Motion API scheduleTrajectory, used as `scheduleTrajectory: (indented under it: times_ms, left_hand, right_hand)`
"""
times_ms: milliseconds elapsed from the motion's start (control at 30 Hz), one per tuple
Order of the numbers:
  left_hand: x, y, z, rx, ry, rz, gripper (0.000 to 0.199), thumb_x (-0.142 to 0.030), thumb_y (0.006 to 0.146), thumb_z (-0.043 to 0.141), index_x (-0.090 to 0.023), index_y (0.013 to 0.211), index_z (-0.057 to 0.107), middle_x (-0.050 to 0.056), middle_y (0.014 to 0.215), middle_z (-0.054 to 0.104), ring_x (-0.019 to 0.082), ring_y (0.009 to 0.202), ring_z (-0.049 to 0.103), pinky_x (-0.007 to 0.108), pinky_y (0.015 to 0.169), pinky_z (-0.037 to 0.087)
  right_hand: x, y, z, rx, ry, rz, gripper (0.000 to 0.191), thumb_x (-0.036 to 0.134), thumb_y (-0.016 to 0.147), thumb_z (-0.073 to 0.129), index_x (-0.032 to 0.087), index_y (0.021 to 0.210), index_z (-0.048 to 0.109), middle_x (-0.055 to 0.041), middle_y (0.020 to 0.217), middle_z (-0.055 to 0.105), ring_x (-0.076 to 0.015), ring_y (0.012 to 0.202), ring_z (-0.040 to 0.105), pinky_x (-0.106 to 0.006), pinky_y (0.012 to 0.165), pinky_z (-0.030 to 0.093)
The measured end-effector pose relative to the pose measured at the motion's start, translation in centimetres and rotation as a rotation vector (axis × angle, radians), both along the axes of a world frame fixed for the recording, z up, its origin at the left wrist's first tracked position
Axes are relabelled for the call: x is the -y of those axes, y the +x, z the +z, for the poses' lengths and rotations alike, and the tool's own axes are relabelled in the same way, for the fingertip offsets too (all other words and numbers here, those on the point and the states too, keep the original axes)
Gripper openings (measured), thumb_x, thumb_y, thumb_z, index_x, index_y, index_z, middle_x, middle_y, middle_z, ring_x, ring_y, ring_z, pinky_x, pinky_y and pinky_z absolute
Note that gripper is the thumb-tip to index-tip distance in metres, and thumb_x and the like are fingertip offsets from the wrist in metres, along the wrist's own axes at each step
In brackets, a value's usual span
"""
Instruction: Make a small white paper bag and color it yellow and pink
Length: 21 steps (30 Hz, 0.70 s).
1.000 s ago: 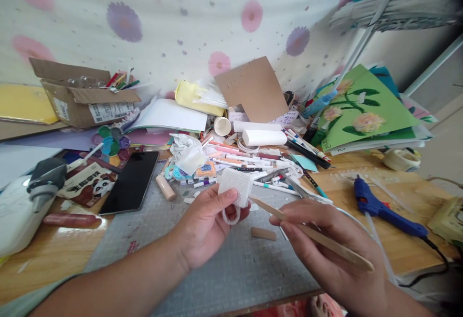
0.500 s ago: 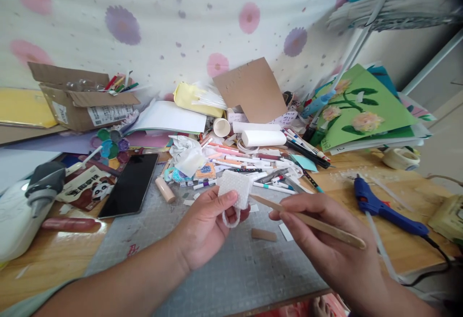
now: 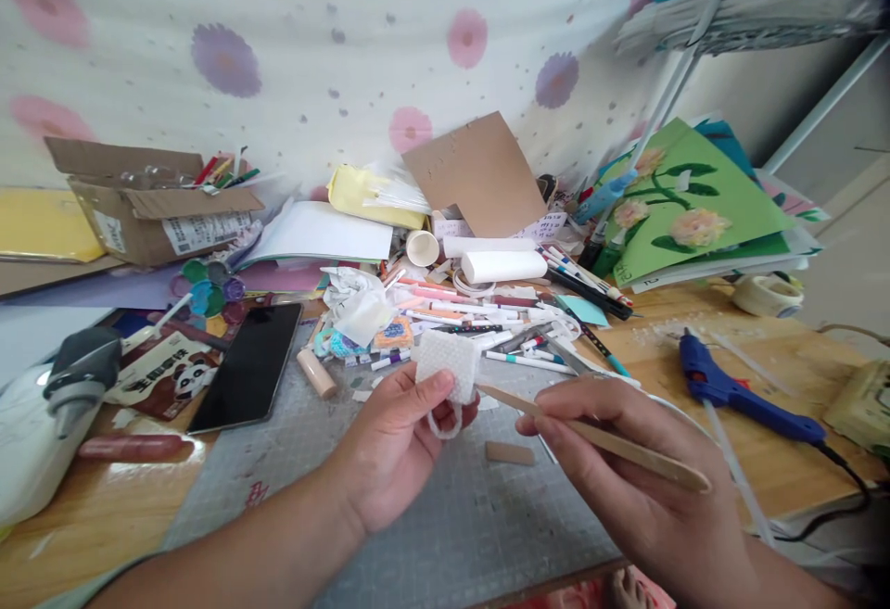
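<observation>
Between the thumb and fingers of my left hand [image 3: 400,437] is a small white textured square piece [image 3: 451,359] with a white loop hanging below it. My right hand [image 3: 626,470] grips a flat wooden craft stick [image 3: 604,437] like a pen. The stick's tip points left and is at the right edge of the white piece; whether it touches I cannot tell. Beneath both hands lies a grey cutting mat [image 3: 389,544]. A small brown cardboard strip [image 3: 510,453] rests on the mat between the hands.
Markers and pens [image 3: 479,312] are heaped behind the hands. A black phone [image 3: 250,363] lies at left, near a white device [image 3: 42,442]. At right is a blue glue gun [image 3: 743,396] with its cord. A cardboard box [image 3: 153,206] stands at back left.
The view has shifted slightly, with the background moving a little left. Both hands keep their holds; the stick's tip sits slightly lower against the white piece.
</observation>
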<state>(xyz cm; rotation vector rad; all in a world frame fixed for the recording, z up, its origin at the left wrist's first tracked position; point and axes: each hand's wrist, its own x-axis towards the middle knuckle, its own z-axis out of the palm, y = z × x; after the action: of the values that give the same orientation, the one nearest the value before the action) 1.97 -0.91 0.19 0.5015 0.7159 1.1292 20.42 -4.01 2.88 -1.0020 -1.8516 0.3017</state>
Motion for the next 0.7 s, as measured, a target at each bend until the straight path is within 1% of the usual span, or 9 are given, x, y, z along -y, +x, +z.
scheduleTrajectory:
  times_ms: [133, 300, 500, 600, 700]
  left_hand:
    - [-0.1, 0.0, -0.1, -0.032, -0.010, 0.013, 0.030, -0.025, 0.062, 0.084, -0.013, 0.086, 0.069, 0.005, 0.082, 0.072, 0.015, 0.071, 0.065, 0.026, 0.071, 0.050]
    - [-0.1, 0.0, -0.1, -0.033, -0.016, 0.025, 0.029, -0.026, 0.062, 0.084, -0.015, 0.083, 0.068, 0.003, 0.081, 0.071, 0.014, 0.071, 0.064, 0.025, 0.070, 0.050]
    - [-0.1, 0.0, 0.0, -0.019, -0.019, 0.034, 0.029, -0.025, 0.060, 0.085, -0.014, 0.082, 0.069, 0.002, 0.075, 0.070, 0.012, 0.065, 0.063, 0.023, 0.064, 0.049]
    - [-0.1, 0.0, -0.1, -0.016, -0.004, 0.005, 0.027, -0.025, 0.063, 0.084, -0.014, 0.084, 0.069, 0.003, 0.076, 0.070, 0.012, 0.066, 0.063, 0.023, 0.065, 0.050]
    - [0.0, -0.1, -0.2, -0.022, 0.014, -0.010, 0.025, -0.023, 0.066, 0.082, -0.014, 0.086, 0.069, 0.003, 0.078, 0.070, 0.012, 0.067, 0.062, 0.023, 0.066, 0.050]
  right_hand:
    - [-0.1, -0.3, 0.0, -0.002, 0.004, 0.022, 0.013, 0.013, 0.083, 0.060, 0.024, 0.089, 0.061, 0.0024, 0.073, 0.072, -0.0140, 0.064, 0.069, -0.021, 0.053, 0.053]
    - [-0.2, 0.3, 0.2, 0.022, 0.042, 0.034, 0.016, 0.010, 0.081, 0.062, 0.024, 0.088, 0.062, 0.0019, 0.075, 0.072, -0.0141, 0.064, 0.069, -0.021, 0.053, 0.053]
    - [0.2, 0.8, 0.5, -0.020, 0.009, -0.057, 0.013, 0.014, 0.081, 0.063, 0.026, 0.086, 0.063, 0.0031, 0.072, 0.072, -0.0137, 0.061, 0.069, -0.019, 0.051, 0.054]
    - [0.1, 0.6, 0.4, -0.018, -0.019, -0.028, 0.013, 0.014, 0.082, 0.062, 0.026, 0.086, 0.062, 0.0040, 0.070, 0.072, -0.0126, 0.061, 0.069, -0.017, 0.050, 0.053]
    - [-0.1, 0.4, 0.6, 0.006, 0.031, 0.004, 0.014, 0.011, 0.081, 0.061, 0.025, 0.085, 0.062, 0.0024, 0.072, 0.073, -0.0133, 0.061, 0.069, -0.019, 0.052, 0.054]
